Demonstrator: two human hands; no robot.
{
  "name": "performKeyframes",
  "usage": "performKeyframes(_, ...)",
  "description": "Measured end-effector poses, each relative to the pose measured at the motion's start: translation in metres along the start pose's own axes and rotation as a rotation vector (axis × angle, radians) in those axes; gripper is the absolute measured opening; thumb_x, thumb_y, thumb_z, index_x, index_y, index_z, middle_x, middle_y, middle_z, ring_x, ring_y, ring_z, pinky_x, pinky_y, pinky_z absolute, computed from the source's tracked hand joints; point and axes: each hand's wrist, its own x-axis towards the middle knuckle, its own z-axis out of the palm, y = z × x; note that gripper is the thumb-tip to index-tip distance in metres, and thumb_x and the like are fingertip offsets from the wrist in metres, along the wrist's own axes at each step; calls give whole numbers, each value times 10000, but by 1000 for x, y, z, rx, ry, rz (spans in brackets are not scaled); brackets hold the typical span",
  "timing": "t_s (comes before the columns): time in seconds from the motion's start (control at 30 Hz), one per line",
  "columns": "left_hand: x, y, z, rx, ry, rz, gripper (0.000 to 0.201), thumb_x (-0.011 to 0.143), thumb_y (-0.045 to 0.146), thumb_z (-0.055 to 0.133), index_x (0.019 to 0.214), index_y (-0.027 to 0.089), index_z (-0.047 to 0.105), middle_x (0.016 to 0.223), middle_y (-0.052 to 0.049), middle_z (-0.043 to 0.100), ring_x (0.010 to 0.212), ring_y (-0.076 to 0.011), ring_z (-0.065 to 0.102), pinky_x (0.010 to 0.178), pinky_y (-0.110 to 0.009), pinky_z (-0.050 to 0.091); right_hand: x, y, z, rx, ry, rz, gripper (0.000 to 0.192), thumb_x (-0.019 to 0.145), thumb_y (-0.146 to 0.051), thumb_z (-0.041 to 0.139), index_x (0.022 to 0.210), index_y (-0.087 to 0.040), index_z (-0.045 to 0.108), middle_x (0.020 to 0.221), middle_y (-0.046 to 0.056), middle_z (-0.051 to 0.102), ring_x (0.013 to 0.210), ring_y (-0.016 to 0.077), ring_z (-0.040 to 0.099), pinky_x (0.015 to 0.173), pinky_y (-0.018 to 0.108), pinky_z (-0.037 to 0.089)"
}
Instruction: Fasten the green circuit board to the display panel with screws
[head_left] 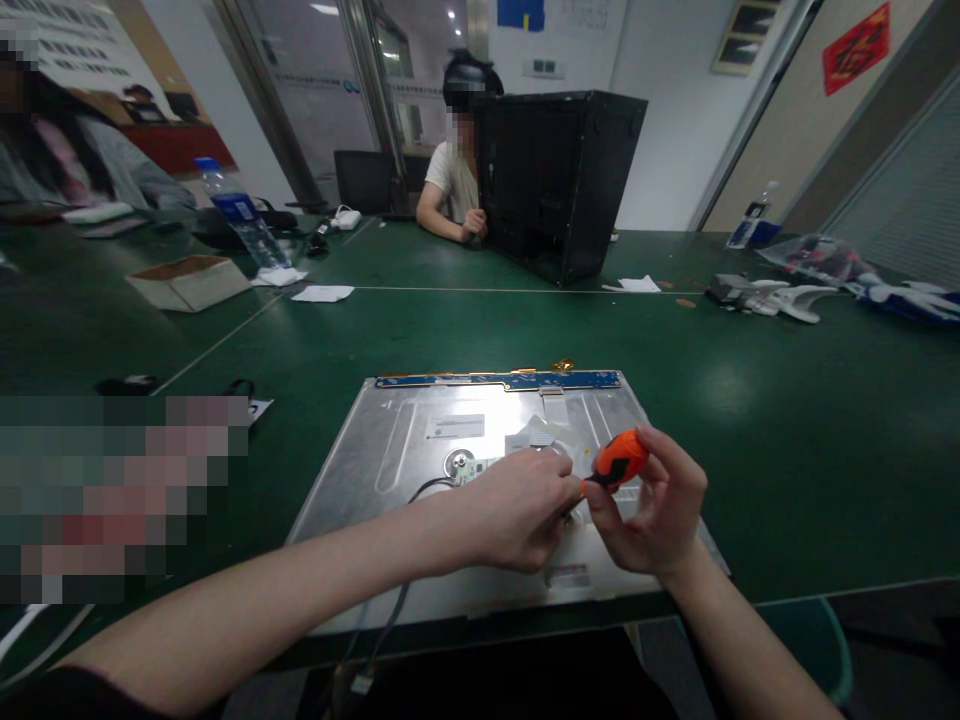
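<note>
Screwdriver [616, 462] work on the metal panel [390, 450] at the near edge of the bench [750, 400] — my right hand [654, 515] has its fingers closed on the orange handle, left hand [517, 510] curled at the tip. I judge the next move wants steady downward pressure.

An orange-handled screwdriver [616, 462] is sitting in the right hand, its handle tilting up and to the right, its dark shaft pointing down-left and hidden behind the left hand. Beneath it a silver metal panel [390, 450] is lying flat, back side up, at the near edge of the green worktop [750, 400], a blue circuit strip [499, 380] running along its far edge.
</note>
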Motion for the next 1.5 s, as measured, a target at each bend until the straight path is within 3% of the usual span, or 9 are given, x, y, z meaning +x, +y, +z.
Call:
performKeyframes(0.17,1,1,-1,39,-39,-28,38,760,141,598,798,143,601,858,-107,636,784,-237,611,675,-344,512,-3,2,-1,47,-20,2,750,827,-110,591,1515,-180,300,866,9,543,595,118,532,463,228,528)
performKeyframes(0.53,0,-2,1,-23,5,-9,129,733,112,590,856,147,608,887,-101,641,798,-225,610,703,-335,521,-4,0,-1,6,14,24,756,802,-108,595,1504,-220,336,1048,66,565,616,113,573,523,268,584)
performKeyframes(1.03,0,0,2,-17,8,-16,181,734,110,579,908,138,621,877,-106,641,791,-228,612,710,-342,530,-5,1,1,-47,41,6,788,806,-133,642,1514,-228,310,1122,83,541,599,96,529,472,244,521)
performKeyframes(1.3,1,0,1,-32,-8,-18,233,704,120,592,936,138,612,891,-111,643,786,-237,615,687,-346,524,-6,0,-3,44,-18,61,751,822,-136,576,1518,-229,310,1066,84,559,663,144,581,537,297,574)
performKeyframes(1.5,1,-1,1,-25,2,-8,225,711,120,585,934,147,599,886,-103,640,787,-233,609,688,-341,522,-11,0,-1,-18,33,52,764,816,-127,615,1511,-249,325,1099,83,545,631,120,571,525,276,569)
